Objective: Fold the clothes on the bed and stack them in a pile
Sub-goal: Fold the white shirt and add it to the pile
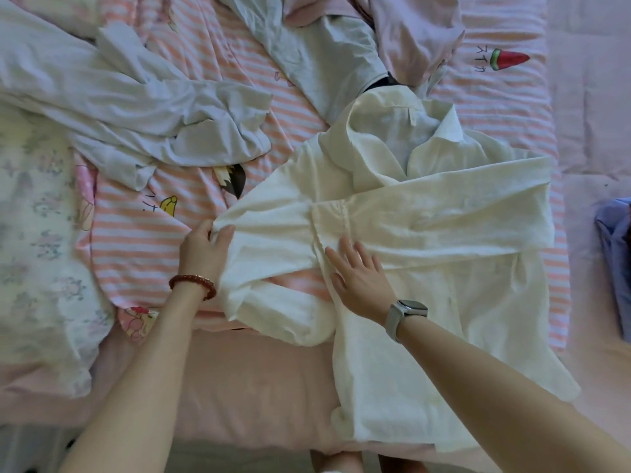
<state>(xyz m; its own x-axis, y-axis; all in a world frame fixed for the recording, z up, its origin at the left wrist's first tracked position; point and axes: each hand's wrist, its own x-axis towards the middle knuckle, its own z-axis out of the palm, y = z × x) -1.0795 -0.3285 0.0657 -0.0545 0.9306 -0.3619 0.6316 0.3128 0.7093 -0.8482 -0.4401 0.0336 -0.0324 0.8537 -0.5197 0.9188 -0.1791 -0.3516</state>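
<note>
A cream long-sleeved shirt (pixel 426 233) lies spread on the bed, collar toward the far side, one sleeve laid across its front. My left hand (pixel 205 247) grips the shirt's left edge, fingers curled into the fabric. My right hand (pixel 358 274) lies flat with fingers straight on the middle of the shirt, pressing it down. A pale blue-white garment (pixel 136 107) lies crumpled at the far left. A grey-white shirt (pixel 321 52) and a lilac garment (pixel 409 32) lie unfolded at the far middle.
The bed carries a pink-striped sheet (pixel 136 240) with fruit prints. A floral quilt (pixel 34 233) lies at the left. A blue cloth (pixel 614 254) sits at the right edge. The bed's near edge runs below the shirt's hem.
</note>
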